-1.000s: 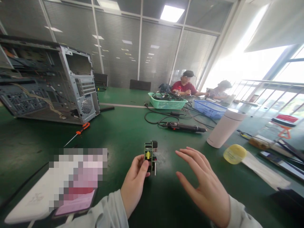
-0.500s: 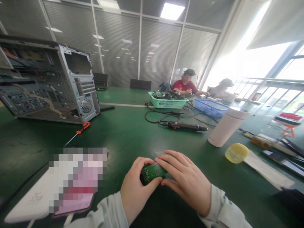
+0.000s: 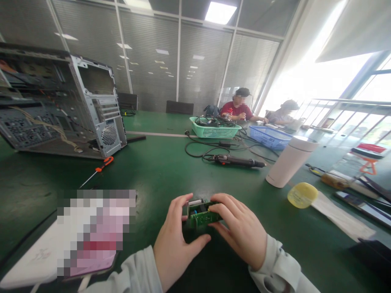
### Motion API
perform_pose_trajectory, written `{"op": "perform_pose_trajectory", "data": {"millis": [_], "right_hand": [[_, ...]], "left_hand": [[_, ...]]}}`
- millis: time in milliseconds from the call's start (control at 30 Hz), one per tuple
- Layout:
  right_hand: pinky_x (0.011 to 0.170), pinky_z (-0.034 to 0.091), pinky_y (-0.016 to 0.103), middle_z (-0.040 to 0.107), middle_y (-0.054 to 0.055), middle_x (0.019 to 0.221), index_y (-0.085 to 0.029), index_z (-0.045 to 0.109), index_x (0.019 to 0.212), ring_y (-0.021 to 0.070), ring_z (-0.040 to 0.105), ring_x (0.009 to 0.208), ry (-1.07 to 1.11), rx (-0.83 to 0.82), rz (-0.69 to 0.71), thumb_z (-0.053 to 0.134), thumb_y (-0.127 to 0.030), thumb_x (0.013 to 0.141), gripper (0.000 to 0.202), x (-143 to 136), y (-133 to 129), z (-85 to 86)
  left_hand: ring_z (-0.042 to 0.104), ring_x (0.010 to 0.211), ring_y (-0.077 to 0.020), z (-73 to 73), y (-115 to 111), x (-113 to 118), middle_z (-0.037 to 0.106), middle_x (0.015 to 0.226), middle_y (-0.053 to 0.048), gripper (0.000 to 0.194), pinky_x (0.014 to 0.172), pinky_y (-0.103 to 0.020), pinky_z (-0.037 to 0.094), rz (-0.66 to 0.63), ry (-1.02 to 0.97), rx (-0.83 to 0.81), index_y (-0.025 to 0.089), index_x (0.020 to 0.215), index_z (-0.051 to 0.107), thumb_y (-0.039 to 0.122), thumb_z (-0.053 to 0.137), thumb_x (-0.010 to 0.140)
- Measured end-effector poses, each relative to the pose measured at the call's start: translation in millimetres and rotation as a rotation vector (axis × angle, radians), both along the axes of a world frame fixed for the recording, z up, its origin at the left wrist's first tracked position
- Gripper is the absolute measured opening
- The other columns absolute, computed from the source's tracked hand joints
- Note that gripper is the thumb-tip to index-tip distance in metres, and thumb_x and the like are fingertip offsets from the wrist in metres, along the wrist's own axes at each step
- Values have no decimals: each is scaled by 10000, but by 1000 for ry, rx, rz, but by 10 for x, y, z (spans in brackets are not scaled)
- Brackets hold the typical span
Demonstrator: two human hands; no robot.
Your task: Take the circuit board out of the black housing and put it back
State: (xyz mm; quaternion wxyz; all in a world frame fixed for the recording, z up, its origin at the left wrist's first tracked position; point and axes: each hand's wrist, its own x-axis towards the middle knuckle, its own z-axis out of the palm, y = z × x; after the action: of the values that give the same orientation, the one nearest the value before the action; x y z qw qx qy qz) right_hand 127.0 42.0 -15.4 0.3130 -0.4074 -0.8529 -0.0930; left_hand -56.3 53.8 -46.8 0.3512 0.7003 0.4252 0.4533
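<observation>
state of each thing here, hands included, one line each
Left hand: open at the circuit board, thumb apart from it
Right hand: closed on the board
Circuit board: held
Computer case: side open
Screwdriver: lying down
Black power tool: lying down
Green basket: filled with cables
White tumbler: upright, lid on
Phone: screen lit, partly blurred

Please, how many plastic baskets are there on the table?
2: the green basket holding cables, beyond the black tool, and the blue basket to its right, beyond the pale bottle. More may be hidden.

Glass partition point(image 3: 179, 53) with blinds point(image 3: 146, 87) beyond a green table point(image 3: 159, 167), dark chairs point(image 3: 179, 107) between, bright window point(image 3: 339, 77) and railing point(image 3: 351, 102) at right
</observation>
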Motion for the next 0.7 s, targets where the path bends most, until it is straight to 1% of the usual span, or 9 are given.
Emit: {"op": "perform_pose_trajectory", "data": {"millis": [67,133,200,267,367,433,500,600,700], "right_hand": [[845,483,417,533,102,1131,-166,516,990,259,525,1024,84,5,-5,399,-144,961,123,21,16,-32],[871,477,397,543,92,1129,-176,525,1011,246,536,1023,285,-105,-10,488,-207,946,81,31,33,-72],[891,479,366,563,83,1105,-182,529,1079,230,554,1019,599,-338,22,577,-307,920,208,24,53,-125],[869,500,344,586,87,1071,-169,523,1138,228,579,999,934,-629,98,625,-455,900,386,4,75,-183],[729,543,302,610,102,997,-129,555,1096,232,623,878,1345,-978,168,685,-655,807,615,-28,99,-243],[683,546,270,618,90,954,-119,574,1059,207,633,798,1539,-1135,163,759,-654,739,650,-39,103,-248],[678,543,240,623,66,920,-125,579,1034,170,630,741,1663,-1271,186,798,-584,738,589,-37,101,-229],[646,531,208,616,30,828,-130,573,993,131,606,663,1763,-1433,268,807,-501,757,498,-20,95,-189],[609,507,190,591,8,769,-118,587,995,110,570,609,1774,-1523,355,840,-493,702,539,-13,95,-168]], "left_hand": [[434,1256,-310,-49,18,0,439,1345,-103,731,987,-501,416,33,27,8,265,1291,364,145,711,658],[440,1250,-313,-80,36,-3,470,1314,-106,678,1024,-537,371,51,60,15,244,1274,388,145,685,672],[464,1227,-307,-87,47,-7,502,1279,-102,599,1032,-543,362,54,71,8,233,1244,426,145,650,695],[482,1208,-300,-75,52,-9,526,1250,-96,526,1029,-536,369,56,74,-7,229,1214,464,141,609,716],[497,1189,-293,-38,52,-8,556,1207,-99,440,1027,-528,375,54,98,-29,209,1170,512,139,554,737],[510,1171,-290,-12,52,-7,574,1177,-101,398,1024,-524,379,50,105,-44,199,1136,539,141,530,742],[525,1149,-288,8,51,-7,598,1143,-90,371,1019,-517,386,53,86,-53,211,1093,566,137,528,731],[549,1112,-288,22,46,-11,629,1103,-71,346,1005,-511,400,63,61,-66,237,1036,595,130,542,711],[558,1099,-292,15,41,-15,633,1107,-80,342,997,-516,403,64,70,-90,229,1038,599,139,539,714]]}}
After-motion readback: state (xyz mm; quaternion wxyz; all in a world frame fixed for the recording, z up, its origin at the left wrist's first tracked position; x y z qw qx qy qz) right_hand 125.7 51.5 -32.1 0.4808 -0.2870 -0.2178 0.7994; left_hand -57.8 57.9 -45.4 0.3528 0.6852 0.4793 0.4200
